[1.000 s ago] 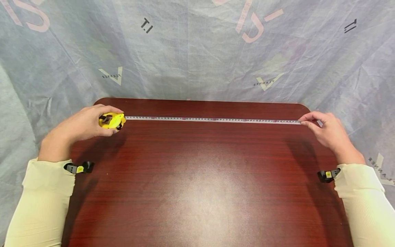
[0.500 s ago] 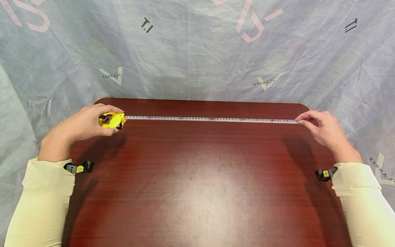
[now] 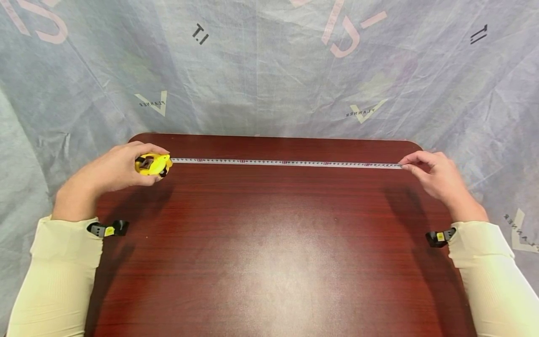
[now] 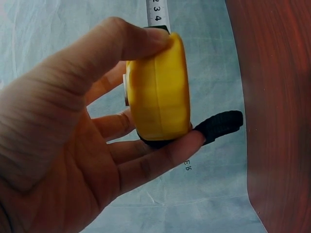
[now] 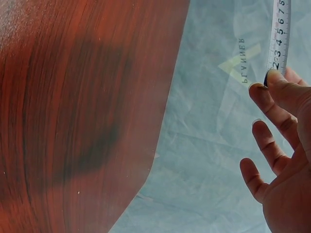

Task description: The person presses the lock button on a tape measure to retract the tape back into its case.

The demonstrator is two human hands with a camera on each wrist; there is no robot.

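My left hand (image 3: 118,168) grips the yellow case of a tape measure (image 3: 156,164) over the left back part of the table. In the left wrist view the thumb lies on top of the case (image 4: 160,97) and the fingers hold it from below, with a black strap (image 4: 221,126) sticking out. A white blade (image 3: 261,163) with numbers runs straight from the case to the right. At its far end my right hand (image 3: 442,180) pinches the tip between thumb and index finger. The right wrist view shows the blade (image 5: 279,39) leaving that pinch, the other fingers spread apart.
Below the blade lies a dark red wooden table (image 3: 269,243) with rounded back corners. A grey printed cloth (image 3: 261,70) hangs behind and beside it. Small black cameras (image 3: 438,238) sit at both wrists.
My right hand has moved a little to the left with the blade's tip, and the stretch of blade between the hands has become shorter. The left hand and the case stay in place.
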